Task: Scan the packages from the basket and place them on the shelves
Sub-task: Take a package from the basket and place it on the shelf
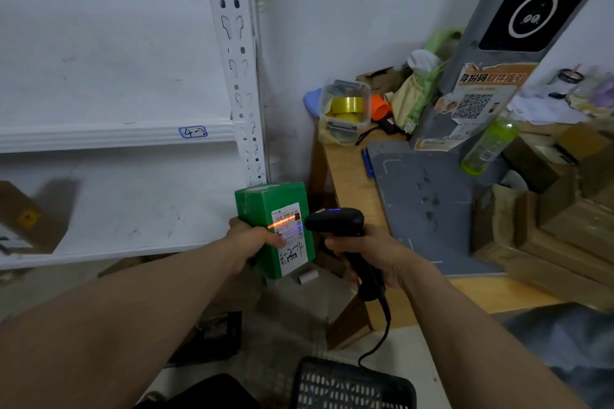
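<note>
White metal shelving [116, 136] fills the left of the frame, against a pale wall. At centre, a green package [265, 209] stands upright in the left hand [255, 239], whose fingers curl round its left side with the thumb on its white label [292, 242]. A red scan line crosses the label's top. Just right of it, the right hand [368, 252] grips the handle of a black barcode scanner [339, 222], head aimed at the label. A black mesh basket [352, 385] sits at bottom centre. A wooden table [349, 176] at right holds a clear tub of tape rolls [345, 109] and a green bottle [488, 146]. A brown box [30, 219] sits on the lower shelf, far left.
</note>
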A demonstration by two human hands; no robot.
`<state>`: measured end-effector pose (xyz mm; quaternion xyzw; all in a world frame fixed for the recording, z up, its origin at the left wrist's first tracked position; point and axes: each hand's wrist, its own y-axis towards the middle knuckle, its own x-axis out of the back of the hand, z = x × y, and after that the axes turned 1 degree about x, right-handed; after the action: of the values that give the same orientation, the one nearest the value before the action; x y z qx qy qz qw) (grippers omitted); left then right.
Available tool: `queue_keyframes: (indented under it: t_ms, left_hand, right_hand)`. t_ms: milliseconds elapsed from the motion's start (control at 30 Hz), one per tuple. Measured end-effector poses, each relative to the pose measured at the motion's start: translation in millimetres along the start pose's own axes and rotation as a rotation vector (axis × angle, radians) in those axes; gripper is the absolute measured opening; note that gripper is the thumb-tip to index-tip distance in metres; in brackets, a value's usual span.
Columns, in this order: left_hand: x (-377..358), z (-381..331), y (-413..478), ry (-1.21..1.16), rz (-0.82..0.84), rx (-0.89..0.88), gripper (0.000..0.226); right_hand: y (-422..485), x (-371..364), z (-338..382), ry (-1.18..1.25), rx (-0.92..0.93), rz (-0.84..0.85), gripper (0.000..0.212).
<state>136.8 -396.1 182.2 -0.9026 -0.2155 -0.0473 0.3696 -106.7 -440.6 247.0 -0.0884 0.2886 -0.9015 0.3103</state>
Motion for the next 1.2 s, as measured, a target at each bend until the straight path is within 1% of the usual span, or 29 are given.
queue_keyframes:
  t_ms: [167,367,533,667,767,833,900,1000,1033,1133,1200]
  left_hand:
    - [-4,3,2,0.008,0.016,0.0,0.082]
    - [-2,5,6,0.015,0.036,0.0,0.091]
    - [0,3,3,0.0,0.03,0.004,0.087]
    - [0,2,2,-0.01,0.026,-0.002,0.087]
    - [0,2,1,-0.007,0.052,-0.008,0.089]
    - [1,2,1,0.004,0.071,0.0,0.093]
    - [3,2,5,0.013,0.104,0.006,0.101]
    - [3,6,22,0.022,0.172,-0.015,0.125]
    - [2,4,22,0.022,0.204,-0.016,0.125]
    - [-4,-13,0,0.017,0.284,0.023,0.091]
    - [-9,-21,-5,0.027,0.312,0.036,0.088]
  right_hand:
    - [-3,-1,-2,0.006,0.021,-0.012,0.023]
    - [-7,-4,2,0.006,0.003,-0.005,0.019]
    - [-6,-4,3,-0.007,-0.016,0.006,0.019]
    - [-2,-4,2,-0.015,-0.018,-0.001,0.021]
    - [2,0,-1,-0.003,-0.019,-0.007,0.024]
    - [6,8,-6,-0.021,-0.024,-0.048,0.028]
    - [13,20,-14,-0.076,-0.045,-0.138,0.026]
    - [29,43,-31,-0.278,-0.152,-0.303,0.024]
    - [36,50,-38,-0.345,-0.195,-0.349,0.028]
    - [56,64,-52,-0.469,-0.25,-0.454,0.032]
    - [66,69,-57,-0.494,-0.255,-0.503,0.028]
